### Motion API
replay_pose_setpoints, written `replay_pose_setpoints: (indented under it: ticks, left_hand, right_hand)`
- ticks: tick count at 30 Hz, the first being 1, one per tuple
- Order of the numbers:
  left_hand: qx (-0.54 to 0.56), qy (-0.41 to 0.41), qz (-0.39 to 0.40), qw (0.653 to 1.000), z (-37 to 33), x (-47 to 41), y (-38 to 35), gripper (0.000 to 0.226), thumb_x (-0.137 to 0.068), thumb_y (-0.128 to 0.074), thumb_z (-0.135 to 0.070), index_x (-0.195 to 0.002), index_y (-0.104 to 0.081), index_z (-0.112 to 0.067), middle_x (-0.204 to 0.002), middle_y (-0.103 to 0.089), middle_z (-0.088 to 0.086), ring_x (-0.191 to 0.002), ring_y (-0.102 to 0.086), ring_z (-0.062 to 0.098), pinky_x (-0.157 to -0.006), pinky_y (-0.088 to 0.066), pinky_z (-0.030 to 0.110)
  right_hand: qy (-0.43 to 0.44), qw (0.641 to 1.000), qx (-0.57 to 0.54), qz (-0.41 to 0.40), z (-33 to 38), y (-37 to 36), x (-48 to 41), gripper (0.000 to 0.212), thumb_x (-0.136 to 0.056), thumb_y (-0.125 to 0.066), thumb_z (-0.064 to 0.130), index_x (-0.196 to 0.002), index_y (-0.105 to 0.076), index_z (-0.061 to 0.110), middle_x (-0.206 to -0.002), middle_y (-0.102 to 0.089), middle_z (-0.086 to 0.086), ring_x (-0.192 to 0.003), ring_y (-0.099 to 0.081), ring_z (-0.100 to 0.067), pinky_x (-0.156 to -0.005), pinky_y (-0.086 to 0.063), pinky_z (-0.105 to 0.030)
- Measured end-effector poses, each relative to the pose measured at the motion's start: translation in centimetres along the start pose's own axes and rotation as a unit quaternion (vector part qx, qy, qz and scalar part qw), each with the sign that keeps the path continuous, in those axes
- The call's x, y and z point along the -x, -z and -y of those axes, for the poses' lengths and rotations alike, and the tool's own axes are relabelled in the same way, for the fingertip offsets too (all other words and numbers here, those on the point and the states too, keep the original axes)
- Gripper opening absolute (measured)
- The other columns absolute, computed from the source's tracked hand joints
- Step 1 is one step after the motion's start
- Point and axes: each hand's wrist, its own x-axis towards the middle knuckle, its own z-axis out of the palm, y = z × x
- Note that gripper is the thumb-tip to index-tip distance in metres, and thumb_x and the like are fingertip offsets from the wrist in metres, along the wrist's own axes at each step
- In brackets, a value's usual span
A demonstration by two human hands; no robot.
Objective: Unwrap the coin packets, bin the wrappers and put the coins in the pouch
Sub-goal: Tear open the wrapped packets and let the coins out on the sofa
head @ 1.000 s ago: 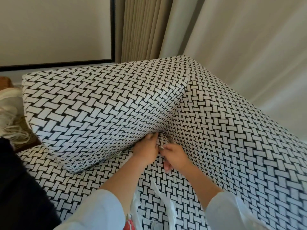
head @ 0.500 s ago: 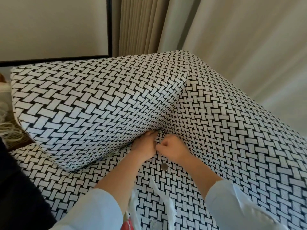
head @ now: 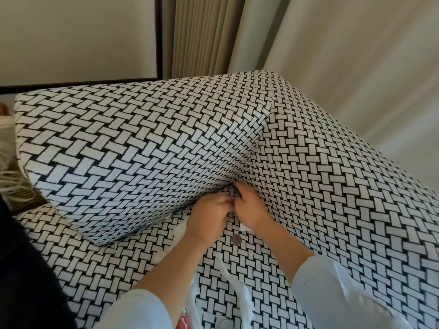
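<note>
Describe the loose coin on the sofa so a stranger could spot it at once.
Find the black-and-white woven sofa, where the left hand and right hand meet at its inner corner. Just below them, nearer the camera, the coin lies flat on the seat. It is round and dull grey; the scrap beside it is white.

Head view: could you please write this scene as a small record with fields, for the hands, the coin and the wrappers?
surface: black-and-white patterned sofa seat
hands: left hand and right hand touch in the sofa corner, fingers curled
held item: hidden between the hands, cannot tell
coin: lies loose on the seat, just below the hands
wrapper scrap: white, shows under the right hand
white strips: lie on the seat between the forearms
pouch and bin: not clearly in view
</note>
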Motion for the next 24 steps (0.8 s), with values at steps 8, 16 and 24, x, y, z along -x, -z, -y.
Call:
replay_pose_setpoints:
  ticks: [8, 16, 24]
  left_hand:
    - [0.077, 0.136, -0.087, 0.984, 0.0, 0.3, 0.5, 0.035, -0.08, -0.065, 0.006, -0.06, -0.058, -0.021, -0.069, -0.056, -0.01, -0.061, -0.051, 0.005, -0.059, -0.052, 0.026]
    - [0.029, 0.222, -0.038, 0.974, 0.5, -0.6, -0.5, 0.051, -0.091, -0.049, -0.007, -0.137, -0.05, -0.03, -0.122, -0.066, -0.006, -0.099, -0.065, 0.015, -0.083, -0.056, 0.032]
    - [0.223, 0.225, 0.162, 0.934, 3.5, -3.7, -1.7, 0.053, -0.101, -0.035, -0.015, -0.15, -0.031, -0.033, -0.157, -0.028, -0.009, -0.142, -0.03, 0.009, -0.111, -0.021, 0.021]
  right_hand:
    - [-0.021, 0.985, 0.164, 0.054, 0.4, -1.4, -2.4, 0.055, -0.098, -0.035, 0.021, -0.151, -0.025, 0.01, -0.161, -0.017, -0.007, -0.146, -0.018, -0.028, -0.12, -0.02, -0.044]
    - [-0.054, 0.983, 0.165, 0.062, 0.8, -1.4, -3.1, 0.048, -0.093, -0.035, 0.022, -0.139, -0.042, 0.011, -0.15, -0.032, -0.01, -0.136, -0.027, -0.03, -0.112, -0.029, -0.042]
    - [0.018, 0.997, 0.069, -0.028, -2.0, -2.2, 1.3, 0.049, -0.101, -0.035, 0.027, -0.15, -0.034, 0.019, -0.148, -0.029, 0.005, -0.136, -0.022, -0.012, -0.113, -0.029, -0.039]
